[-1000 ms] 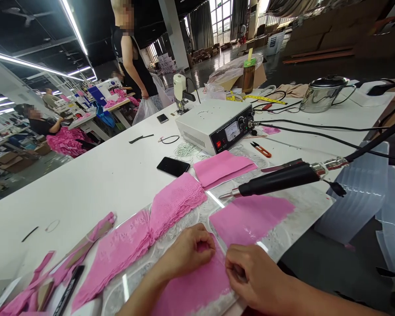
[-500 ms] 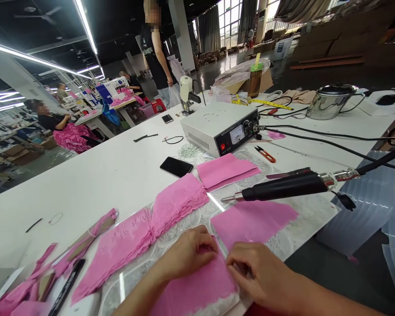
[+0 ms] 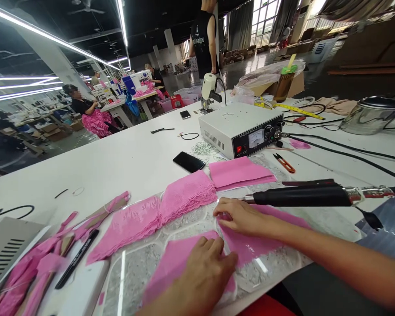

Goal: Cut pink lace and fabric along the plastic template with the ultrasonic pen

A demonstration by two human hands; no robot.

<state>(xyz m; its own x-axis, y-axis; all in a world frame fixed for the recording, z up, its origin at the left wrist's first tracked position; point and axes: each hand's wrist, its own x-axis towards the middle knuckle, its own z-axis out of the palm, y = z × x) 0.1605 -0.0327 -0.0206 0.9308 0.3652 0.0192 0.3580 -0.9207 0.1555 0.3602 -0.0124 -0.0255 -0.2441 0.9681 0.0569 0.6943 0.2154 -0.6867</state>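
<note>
My left hand (image 3: pixel 207 272) lies on a pink fabric piece (image 3: pixel 171 263) on the marbled mat (image 3: pixel 148 259), its fingers bent; what its fingertips hold, if anything, is hidden. My right hand (image 3: pixel 240 217) is at the upper left edge of another pink piece (image 3: pixel 263 239), fingers curled and close together; whether they pinch the fabric is too small to tell. Just above it lies a black-handled tool (image 3: pixel 303 194) with a metal tip. Two stacks of pink lace, one nearer (image 3: pixel 128 228) and one farther (image 3: pixel 187 195), and a folded pink fabric (image 3: pixel 240 172) lie beyond the hands.
A control box (image 3: pixel 242 127) with cables stands behind the mat, near a phone (image 3: pixel 188 162) and orange snips (image 3: pixel 284 163). A glass pot (image 3: pixel 370 116) is at the right. Pink strips (image 3: pixel 23 259) and a black marker (image 3: pixel 77 259) lie left. People are in the background.
My right hand has moved up and away, from the near piece's edge to the farther piece. My left hand now lies flatter over the near piece. The view has shifted left.
</note>
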